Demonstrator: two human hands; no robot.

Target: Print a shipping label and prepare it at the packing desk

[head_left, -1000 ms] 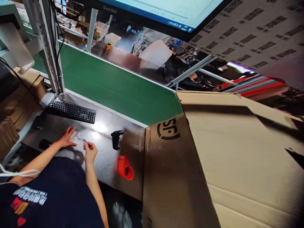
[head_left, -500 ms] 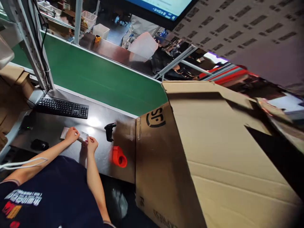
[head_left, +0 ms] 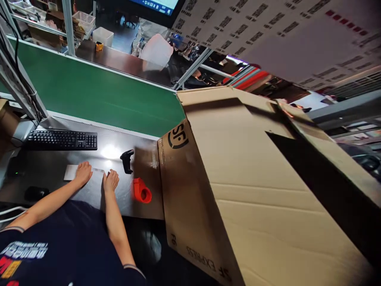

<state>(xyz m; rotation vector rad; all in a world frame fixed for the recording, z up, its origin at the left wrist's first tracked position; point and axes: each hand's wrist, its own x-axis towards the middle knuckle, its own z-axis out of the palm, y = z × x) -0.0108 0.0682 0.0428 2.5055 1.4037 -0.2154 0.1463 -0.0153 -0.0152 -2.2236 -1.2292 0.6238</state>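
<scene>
A white printed paper label (head_left: 70, 172) lies low over the metal table, its printed part showing between my hands. My left hand (head_left: 83, 173) is closed over the middle of the label, fingers together and pressing it down. At the label's right end, my right hand (head_left: 111, 180) pinches the edge between thumb and fingers; the fingertips are partly hidden. A black handheld barcode scanner (head_left: 127, 161) stands to the right of my right hand. Nearer the table's front is a red tape dispenser-like ring (head_left: 142, 191).
A black keyboard (head_left: 61, 140) lies at the back left and a black mouse (head_left: 36, 193) at the front left. A large cardboard box (head_left: 190, 198) borders the table on the right. Behind runs a green conveyor belt (head_left: 98, 95). A monitor (head_left: 157, 8) hangs above.
The view has swung to the right, so things appear farther left. My hands have lowered the label toward the tabletop, and my left hand now lies flatter over it.
</scene>
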